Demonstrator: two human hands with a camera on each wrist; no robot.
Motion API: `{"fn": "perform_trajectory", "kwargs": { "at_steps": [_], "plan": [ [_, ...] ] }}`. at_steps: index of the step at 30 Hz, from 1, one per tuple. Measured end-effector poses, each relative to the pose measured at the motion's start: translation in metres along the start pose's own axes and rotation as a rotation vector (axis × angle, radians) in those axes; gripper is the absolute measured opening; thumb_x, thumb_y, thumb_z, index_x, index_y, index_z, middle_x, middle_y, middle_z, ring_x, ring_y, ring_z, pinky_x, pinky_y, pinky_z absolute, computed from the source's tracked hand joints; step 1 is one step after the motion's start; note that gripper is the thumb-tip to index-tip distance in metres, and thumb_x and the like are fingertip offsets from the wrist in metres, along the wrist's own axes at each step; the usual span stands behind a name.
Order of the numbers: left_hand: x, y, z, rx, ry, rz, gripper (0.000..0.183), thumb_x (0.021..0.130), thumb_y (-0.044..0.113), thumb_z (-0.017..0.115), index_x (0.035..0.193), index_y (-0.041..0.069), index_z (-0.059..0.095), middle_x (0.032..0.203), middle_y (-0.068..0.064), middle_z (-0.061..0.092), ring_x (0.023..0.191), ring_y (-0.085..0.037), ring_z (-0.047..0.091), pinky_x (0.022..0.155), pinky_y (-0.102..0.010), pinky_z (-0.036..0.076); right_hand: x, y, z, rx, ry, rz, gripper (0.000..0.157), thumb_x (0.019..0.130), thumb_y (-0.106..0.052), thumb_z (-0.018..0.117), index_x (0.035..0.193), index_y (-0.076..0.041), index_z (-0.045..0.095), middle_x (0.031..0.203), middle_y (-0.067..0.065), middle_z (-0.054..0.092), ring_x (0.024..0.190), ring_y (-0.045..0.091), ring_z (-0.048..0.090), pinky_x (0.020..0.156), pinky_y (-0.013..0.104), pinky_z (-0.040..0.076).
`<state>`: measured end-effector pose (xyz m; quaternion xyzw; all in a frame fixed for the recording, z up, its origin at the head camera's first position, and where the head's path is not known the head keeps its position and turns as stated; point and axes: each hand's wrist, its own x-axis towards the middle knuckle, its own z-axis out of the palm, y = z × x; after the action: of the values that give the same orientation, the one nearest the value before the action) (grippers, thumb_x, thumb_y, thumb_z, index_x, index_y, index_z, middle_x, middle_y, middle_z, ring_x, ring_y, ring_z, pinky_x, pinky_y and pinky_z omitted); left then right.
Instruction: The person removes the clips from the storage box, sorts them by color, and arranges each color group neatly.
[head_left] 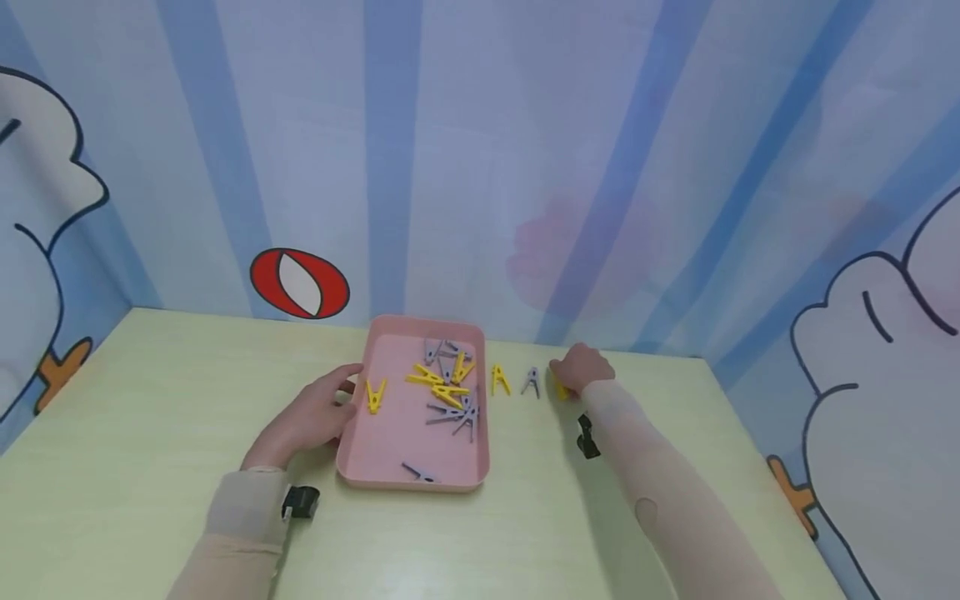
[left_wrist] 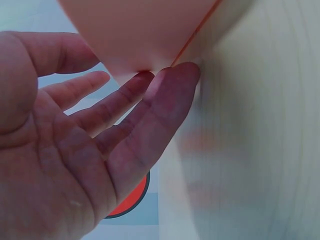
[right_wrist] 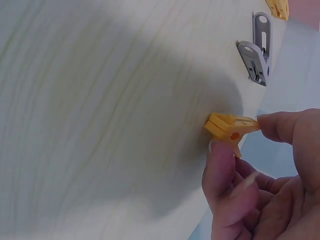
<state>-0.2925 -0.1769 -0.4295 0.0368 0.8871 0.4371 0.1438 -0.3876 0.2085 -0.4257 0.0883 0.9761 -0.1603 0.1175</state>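
Note:
A pink tray [head_left: 384,450] lies on the table with several yellow and grey clothespins in it. My left hand [head_left: 311,414] is at its left side, the fairly straight fingers touching the outer wall in the left wrist view. Right of the tray, my right hand [head_left: 581,370] pinches a yellow clothespin [right_wrist: 226,127] between thumb and fingers, close over the table. Between tray and hand, a yellow clothespin [head_left: 500,380] and a grey clothespin [head_left: 532,382] stand in a row. The held clothespin is mostly hidden by the hand in the head view.
Inside the tray, most clothespins cluster along the right half; one yellow clothespin [head_left: 374,397] lies near the left wall and a grey clothespin [head_left: 417,472] near the front. A blue striped backdrop [head_left: 465,167] rises behind the pale wooden table [head_left: 450,550].

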Motion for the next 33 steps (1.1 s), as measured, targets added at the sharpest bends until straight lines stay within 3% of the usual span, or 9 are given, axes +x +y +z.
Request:
{"fn": "perform_trajectory", "kwargs": {
  "at_steps": [7, 24, 29, 33],
  "plan": [
    [0.002, 0.001, 0.0, 0.0, 0.007, 0.002, 0.059, 0.101, 0.011, 0.051, 0.155, 0.008, 0.028, 0.137, -0.023, 0.048, 0.094, -0.026, 0.062, 0.077, -0.038, 0.058, 0.004, 0.006, 0.004, 0.041, -0.008, -0.005, 0.044, 0.094, -0.028, 0.048, 0.056, -0.009, 0.056, 0.052, 0.008, 0.056, 0.04, 0.017, 0.047, 0.041, 0.028, 0.036],
    [0.0, 0.001, 0.003, 0.0, 0.017, -0.009, 0.06, 0.099, 0.01, 0.052, 0.155, 0.006, 0.029, 0.135, -0.023, 0.049, 0.091, -0.025, 0.062, 0.073, -0.036, 0.058, -0.001, 0.002, 0.001, 0.022, -0.016, 0.011, 0.05, 0.098, -0.039, 0.052, 0.064, -0.005, 0.064, 0.054, 0.009, 0.057, 0.04, 0.017, 0.044, 0.044, 0.03, 0.038],
    [0.0, 0.001, 0.002, 0.002, 0.012, -0.008, 0.061, 0.099, 0.01, 0.053, 0.155, 0.007, 0.028, 0.135, -0.023, 0.049, 0.09, -0.024, 0.062, 0.073, -0.036, 0.058, -0.006, -0.002, -0.005, -0.014, -0.016, -0.002, 0.051, 0.099, -0.041, 0.053, 0.06, -0.009, 0.059, 0.054, 0.008, 0.057, 0.042, 0.017, 0.047, 0.046, 0.031, 0.041],
    [0.001, 0.001, 0.002, 0.002, 0.011, -0.008, 0.061, 0.1, 0.011, 0.053, 0.155, 0.006, 0.028, 0.135, -0.023, 0.049, 0.089, -0.024, 0.062, 0.074, -0.035, 0.058, -0.008, -0.01, -0.011, -0.045, 0.01, -0.014, 0.051, 0.099, -0.041, 0.055, 0.058, -0.011, 0.051, 0.051, 0.003, 0.047, 0.044, 0.017, 0.043, 0.047, 0.031, 0.037]
  ]
}}
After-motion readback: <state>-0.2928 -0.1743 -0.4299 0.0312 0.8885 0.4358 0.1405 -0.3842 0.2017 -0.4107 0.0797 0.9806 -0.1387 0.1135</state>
